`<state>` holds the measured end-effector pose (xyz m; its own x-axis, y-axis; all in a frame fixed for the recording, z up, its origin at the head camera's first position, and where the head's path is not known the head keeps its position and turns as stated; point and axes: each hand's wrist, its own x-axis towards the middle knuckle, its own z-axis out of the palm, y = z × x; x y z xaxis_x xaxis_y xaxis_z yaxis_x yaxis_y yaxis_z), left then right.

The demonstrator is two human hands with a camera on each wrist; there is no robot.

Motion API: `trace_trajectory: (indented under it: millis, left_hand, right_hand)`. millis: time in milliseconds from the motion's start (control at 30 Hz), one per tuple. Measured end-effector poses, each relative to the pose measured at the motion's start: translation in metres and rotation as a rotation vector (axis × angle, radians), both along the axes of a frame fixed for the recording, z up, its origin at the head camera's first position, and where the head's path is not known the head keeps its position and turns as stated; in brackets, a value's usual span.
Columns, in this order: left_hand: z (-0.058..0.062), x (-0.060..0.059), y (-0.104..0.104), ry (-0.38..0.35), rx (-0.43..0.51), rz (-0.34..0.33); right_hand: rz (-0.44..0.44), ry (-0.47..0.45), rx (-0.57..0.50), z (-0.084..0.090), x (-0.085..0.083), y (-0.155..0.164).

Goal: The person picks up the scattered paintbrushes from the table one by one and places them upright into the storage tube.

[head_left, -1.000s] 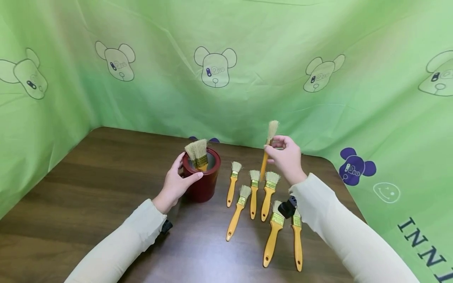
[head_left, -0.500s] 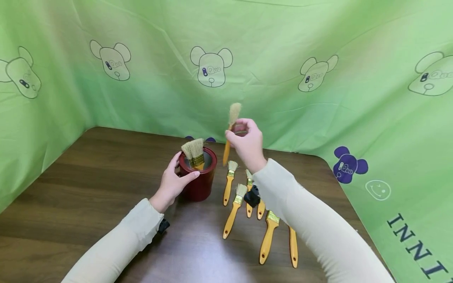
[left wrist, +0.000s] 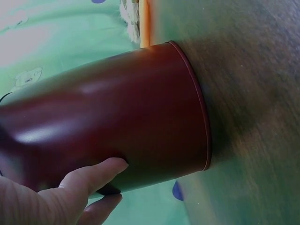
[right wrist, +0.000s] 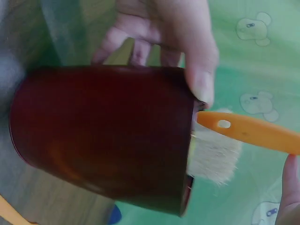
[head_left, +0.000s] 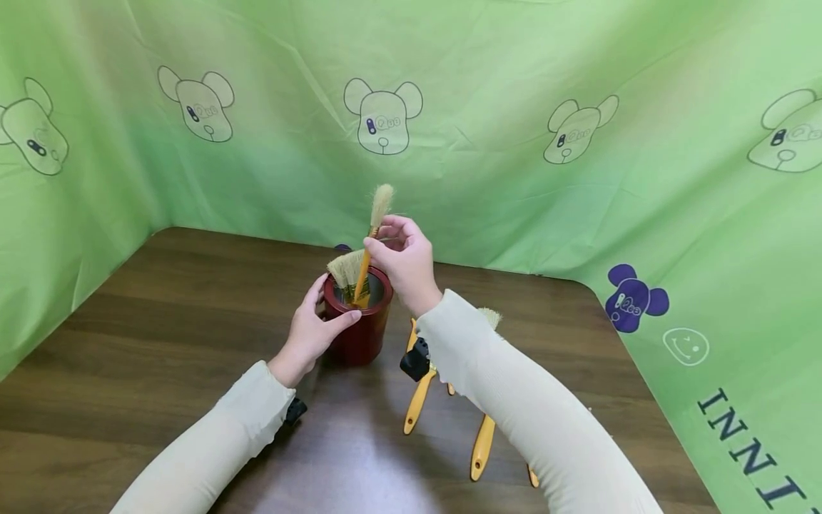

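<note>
Now carried across from above the loose brushes [head_left: 420, 400] — right hand [head_left: 404, 264] pinching a yellow brush [head_left: 367, 251], handle tip at the red cup [head_left: 357, 325] rim; left hand [head_left: 311, 332] gripping the cup on the surface [head_left: 160, 321]. Nearly in.

I have both arms reaching forward from the near edge, sleeves down to the wrists, with a black camera mount under each wrist. My left hand [head_left: 311, 332] sits left of centre, fingers and thumb curled in a wrap, thumb pointing right across the near side. My right arm crosses in from the near right, forearm angled toward the far left. My right hand [head_left: 404, 260] is raised just beyond the left, fingertips [head_left: 384, 230] pinched together at the top.
</note>
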<state>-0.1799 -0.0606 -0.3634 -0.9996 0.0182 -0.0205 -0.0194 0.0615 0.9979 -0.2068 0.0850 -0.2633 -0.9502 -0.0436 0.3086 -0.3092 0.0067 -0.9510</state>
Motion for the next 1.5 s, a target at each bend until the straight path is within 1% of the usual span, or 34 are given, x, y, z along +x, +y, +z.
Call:
trace_trajectory:
  millis: [133,333,467,633,733,900,1033,1133,1333,1500]
  left_hand:
    - [0.002,0.001,0.0,-0.004,-0.003,-0.008]
    - [0.002,-0.001,0.001,-0.012,-0.004,-0.007]
    - [0.002,-0.001,0.001,-0.012,0.002,0.001]
    - [0.003,-0.002,0.0,-0.012,-0.004,0.007]
    - [0.003,-0.001,0.0,-0.007,-0.008,0.005]
    - [0.002,-0.001,0.0,-0.001,0.004,0.002]
    - [0.001,-0.001,0.001,0.011,0.014,0.005]
    - [0.0,-0.001,0.001,0.017,0.019,0.006]
    - [-0.001,-0.001,0.001,0.027,0.017,0.019]
    - [-0.004,-0.002,0.001,0.028,0.014,0.016]
  right_hand:
    - [-0.022,-0.025,0.021,-0.008,-0.001,-0.005]
    - [-0.12,-0.06,0.085,-0.025,-0.002,-0.01]
    - [-0.145,-0.084,0.134,-0.032,0.001,-0.014]
    - [-0.148,-0.127,0.241,-0.036,0.007,-0.017]
    - [-0.147,-0.147,0.26,-0.038,0.008,-0.018]
    - [-0.16,-0.143,0.3,-0.039,0.009,-0.019]
    - [-0.213,-0.1,0.349,-0.039,0.008,-0.019]
    - [-0.251,-0.07,0.351,-0.039,0.007,-0.018]
    - [-0.276,-0.046,0.285,-0.041,0.006,-0.013]
    - [-0.318,-0.04,0.289,-0.042,0.003,0.006]
